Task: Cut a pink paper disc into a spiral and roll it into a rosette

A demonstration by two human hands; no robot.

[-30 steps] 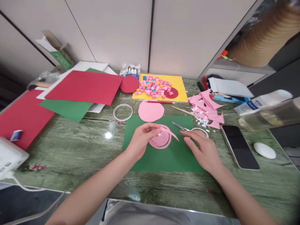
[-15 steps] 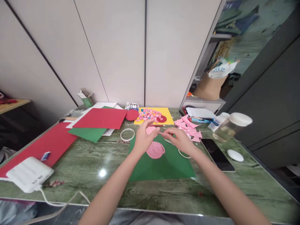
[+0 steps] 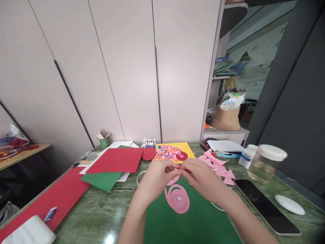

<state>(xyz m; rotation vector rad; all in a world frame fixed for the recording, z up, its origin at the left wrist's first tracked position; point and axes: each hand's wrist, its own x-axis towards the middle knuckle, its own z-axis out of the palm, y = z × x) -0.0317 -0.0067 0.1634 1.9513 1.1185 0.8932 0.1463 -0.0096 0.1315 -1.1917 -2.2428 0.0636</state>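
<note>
My left hand (image 3: pixel 158 178) and my right hand (image 3: pixel 204 178) meet at the fingertips over the green paper sheet (image 3: pixel 189 227). Their fingers are closed in a pinch, with a small part of a pink paper strip seeming to be between them, mostly hidden by the fingers. Below them a flat pink paper spiral (image 3: pixel 181 202) shows loosened outer turns and a small pale spot at its centre. Another pink paper piece (image 3: pixel 173 180) lies just behind the spiral, partly covered by my left hand.
Behind my hands, small pink pieces (image 3: pixel 167 151) are heaped on a yellow sheet (image 3: pixel 188 149). Pink scraps (image 3: pixel 218 166), a phone (image 3: pixel 265 205) and a lidded jar (image 3: pixel 264 169) stand to the right. Red paper (image 3: pixel 116 160) and a white device (image 3: pixel 29 232) lie left.
The view has tilted up, so the table sits lower in the picture. My hands have come closer together, fingertips now touching. The spiral's outer turns look looser.
</note>
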